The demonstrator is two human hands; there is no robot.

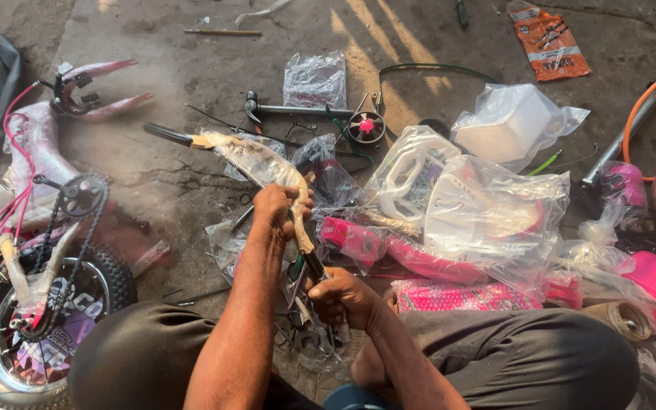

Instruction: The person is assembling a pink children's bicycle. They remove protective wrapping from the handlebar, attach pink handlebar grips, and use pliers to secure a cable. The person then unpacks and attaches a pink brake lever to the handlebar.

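My left hand (279, 209) grips a curved bicycle handlebar (256, 163) wrapped in clear plastic and brown paper, near its middle. The bar runs from a black grip at upper left down toward my lap. My right hand (339, 296) is closed around the bar's lower end together with a dark tool with green handles (298, 273), just above my knees. Torn plastic wrapping hangs off the bar between my hands.
A pink child's bicycle frame (36, 144) with chain and rear wheel (39, 319) lies at left. Bagged white and pink parts (487, 220) pile at right. A small pink-hubbed wheel (366, 125), a metal stem (298, 110), an orange packet (550, 42) and an orange-handled pump (632, 125) lie on the concrete floor.
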